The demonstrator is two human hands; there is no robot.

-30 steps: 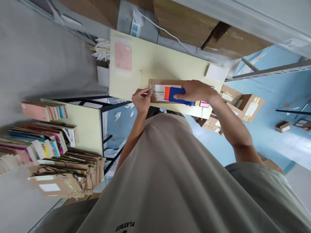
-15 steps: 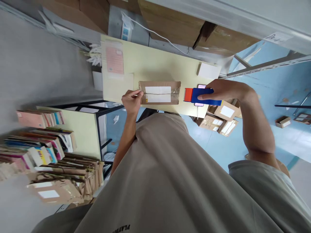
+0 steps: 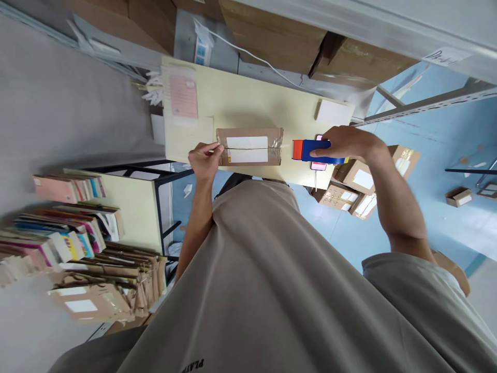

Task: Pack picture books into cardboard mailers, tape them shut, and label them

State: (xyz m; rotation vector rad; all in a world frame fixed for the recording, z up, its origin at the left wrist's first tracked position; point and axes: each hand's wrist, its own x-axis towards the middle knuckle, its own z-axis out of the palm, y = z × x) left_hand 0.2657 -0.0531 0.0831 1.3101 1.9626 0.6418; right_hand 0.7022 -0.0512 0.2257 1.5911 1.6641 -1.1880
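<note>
A flat cardboard package (image 3: 247,142) lies on the pale yellow table (image 3: 233,93), with a white label on top, a thin cord-like line running lengthwise across it and shiny tape at its ends. My left hand (image 3: 204,160) pinches the package's left edge between thumb and fingers. To the right of the package, my right hand (image 3: 347,141) grips a blue tape dispenser (image 3: 306,150) whose orange head points at the package, a small gap apart. Under the dispenser, partly hidden, a phone (image 3: 318,166) with a lit screen rests on the table.
A pink sheet (image 3: 183,93) and a white box (image 3: 334,112) occupy the tabletop. Large cartons (image 3: 272,36) stand behind it, under a shelf edge. Parcels (image 3: 359,176) sit low at right. Books (image 3: 73,233) and flattened packages (image 3: 108,290) crowd the left side table. A cable (image 3: 252,54) crosses behind.
The package has slid slightly left together with my left hand. My right hand and the tape dispenser have shifted a little left too, still apart from the package.
</note>
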